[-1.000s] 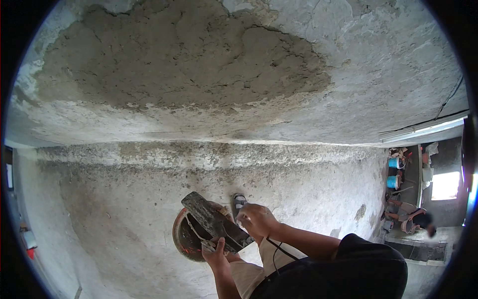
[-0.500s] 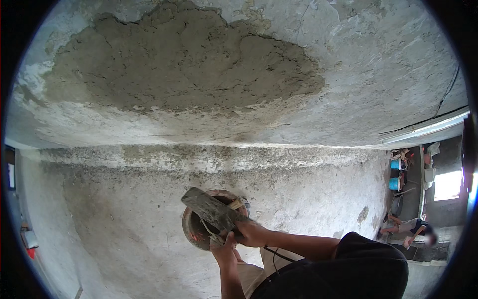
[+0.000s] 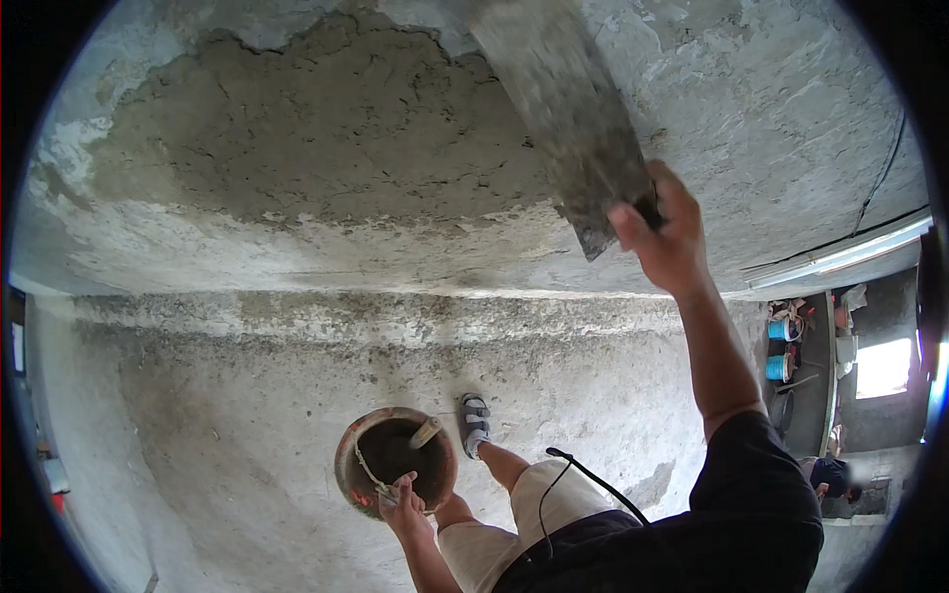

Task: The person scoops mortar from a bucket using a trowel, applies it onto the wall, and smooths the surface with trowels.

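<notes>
Right hand: the right hand (image 3: 675, 232) is raised, fingers and thumb closed around the lower end of a long grey float (image 3: 568, 114).
Float: slanted up and leftward before the wall (image 3: 751, 138), over the right end of the damp patch (image 3: 336, 128); blur hides whether it touches. The end hold probably leaves its flat face free to lie along the surface.
Left hand: the left hand (image 3: 403, 504) is low at the near rim, fingers curled closed on a cord handle (image 3: 364, 463).
Bucket: the round bucket (image 3: 346, 476) is beside the sandalled foot (image 3: 474, 420), its mouth facing up, likely to stay within reach; whether it hangs or rests on the floor, I cannot tell.
Wooden grip: the wooden grip (image 3: 426, 432) leans on the far-right rim, presumably for easy pickup.
</notes>
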`<state>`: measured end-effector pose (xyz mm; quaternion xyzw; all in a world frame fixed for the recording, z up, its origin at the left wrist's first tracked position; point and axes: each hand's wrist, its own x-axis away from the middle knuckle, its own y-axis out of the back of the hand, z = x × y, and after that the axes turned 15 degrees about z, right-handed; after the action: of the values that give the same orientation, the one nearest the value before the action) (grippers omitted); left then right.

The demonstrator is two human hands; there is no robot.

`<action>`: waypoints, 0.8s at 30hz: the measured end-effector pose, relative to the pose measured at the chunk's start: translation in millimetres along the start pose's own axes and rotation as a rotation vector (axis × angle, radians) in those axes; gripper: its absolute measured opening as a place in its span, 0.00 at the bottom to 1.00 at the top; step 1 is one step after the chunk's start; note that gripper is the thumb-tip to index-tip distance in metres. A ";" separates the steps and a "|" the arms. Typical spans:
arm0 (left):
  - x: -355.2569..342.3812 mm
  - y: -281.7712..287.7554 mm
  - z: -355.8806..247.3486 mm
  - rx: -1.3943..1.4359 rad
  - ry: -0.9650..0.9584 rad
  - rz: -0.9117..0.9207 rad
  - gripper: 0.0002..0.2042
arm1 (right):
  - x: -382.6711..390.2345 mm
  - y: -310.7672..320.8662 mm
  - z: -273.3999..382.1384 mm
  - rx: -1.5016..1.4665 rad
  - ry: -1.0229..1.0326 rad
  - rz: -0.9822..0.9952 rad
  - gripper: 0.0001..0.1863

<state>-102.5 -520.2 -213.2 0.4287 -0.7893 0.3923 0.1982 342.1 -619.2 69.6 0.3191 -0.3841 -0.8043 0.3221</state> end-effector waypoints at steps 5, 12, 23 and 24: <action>-2.2 19.4 -7.8 -0.055 -0.034 -0.085 0.13 | -51.0 -15.0 -6.6 0.887 0.278 -0.068 0.27; -6.7 46.7 -19.6 -0.025 -0.070 -0.192 0.13 | -33.4 -85.5 -61.8 0.755 0.125 -0.136 0.23; 16.9 50.3 -29.1 -0.005 -0.161 -0.159 0.16 | 40.2 -215.5 -112.1 0.620 -0.075 0.427 0.14; 17.4 50.3 -30.7 -0.008 -0.127 -0.115 0.15 | 35.5 -191.8 -97.0 0.610 -0.041 0.325 0.14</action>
<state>-154.8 -488.6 -205.7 0.4967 -0.7759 0.3489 0.1717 342.7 -590.9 -146.4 0.3193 -0.6590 -0.5969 0.3280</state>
